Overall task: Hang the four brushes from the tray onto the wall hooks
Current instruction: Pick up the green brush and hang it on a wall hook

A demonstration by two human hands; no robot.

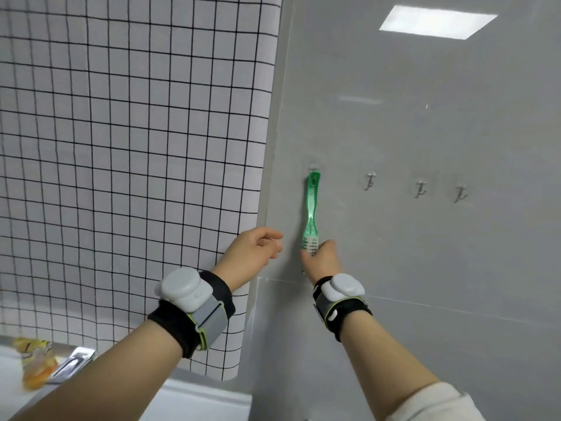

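Observation:
A green translucent brush (312,205) stands upright against the grey wall, the hole at its handle tip over the leftmost hook (314,169). My right hand (321,258) grips its white bristle head from below. My left hand (253,252) hovers just left of the brush, fingers loosely curled, holding nothing. Three bare metal hooks (369,181), (420,189), (460,194) run in a row to the right. The tray and the other brushes are out of view.
A white curtain with a black grid pattern (127,153) hangs on the left, its edge next to the brush. A white ledge (188,396) at the bottom left holds a yellow-orange packet (36,363) and a metal fitting (74,363).

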